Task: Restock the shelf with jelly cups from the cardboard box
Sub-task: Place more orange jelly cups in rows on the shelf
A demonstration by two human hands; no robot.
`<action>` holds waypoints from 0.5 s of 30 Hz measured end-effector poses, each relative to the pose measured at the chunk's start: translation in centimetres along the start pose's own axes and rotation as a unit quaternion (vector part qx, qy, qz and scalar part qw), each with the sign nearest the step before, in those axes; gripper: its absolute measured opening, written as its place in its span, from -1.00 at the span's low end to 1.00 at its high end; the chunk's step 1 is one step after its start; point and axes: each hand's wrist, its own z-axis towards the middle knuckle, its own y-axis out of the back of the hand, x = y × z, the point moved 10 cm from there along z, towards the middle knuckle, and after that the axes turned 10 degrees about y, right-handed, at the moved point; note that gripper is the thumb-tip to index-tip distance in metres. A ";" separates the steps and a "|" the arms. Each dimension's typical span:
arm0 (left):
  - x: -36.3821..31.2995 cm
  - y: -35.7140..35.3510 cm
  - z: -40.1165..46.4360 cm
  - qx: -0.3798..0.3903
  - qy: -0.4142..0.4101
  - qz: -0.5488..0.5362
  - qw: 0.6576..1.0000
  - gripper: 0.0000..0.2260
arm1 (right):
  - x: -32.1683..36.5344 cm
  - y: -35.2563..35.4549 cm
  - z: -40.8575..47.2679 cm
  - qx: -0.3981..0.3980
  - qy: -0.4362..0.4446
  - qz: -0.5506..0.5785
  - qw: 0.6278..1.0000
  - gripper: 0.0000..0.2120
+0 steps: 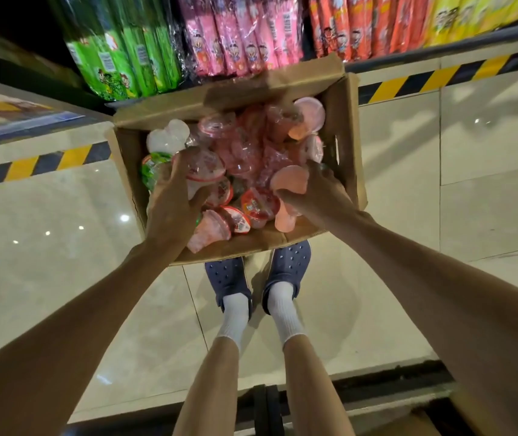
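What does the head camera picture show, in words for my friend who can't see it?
Both hands reach down into an open cardboard box on the shiny floor, full of pink and red jelly cups; the left hand grips a clear cup with white jelly and the right hand grips a pink jelly cup. Behind the box, a low shelf holds green packets and pink packets.

The glossy tiled floor [47, 247] carries an open cardboard box [350, 146] of jelly cups [253, 202], while the shelf [440, 56] holds upright snack packs [242, 36].
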 end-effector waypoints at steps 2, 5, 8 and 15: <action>-0.2 -0.1 -0.1 0.003 -0.007 -0.009 1.000 -0.44 | -0.4 -0.8 1.4 0.009 -0.030 -0.009 0.999 -0.06; -0.2 -0.7 0.0 0.008 -0.010 -0.019 1.000 -0.44 | -0.8 -2.2 3.2 0.045 -0.048 -0.048 0.997 -0.02; 0.2 -1.3 0.0 0.014 -0.011 -0.021 1.000 -0.44 | -1.0 -3.0 4.2 0.058 -0.055 -0.060 0.995 -0.01; 0.2 -0.8 -1.2 0.018 -0.011 -0.038 0.999 -0.40 | -0.4 -1.6 2.3 0.042 -0.032 -0.018 0.998 -0.09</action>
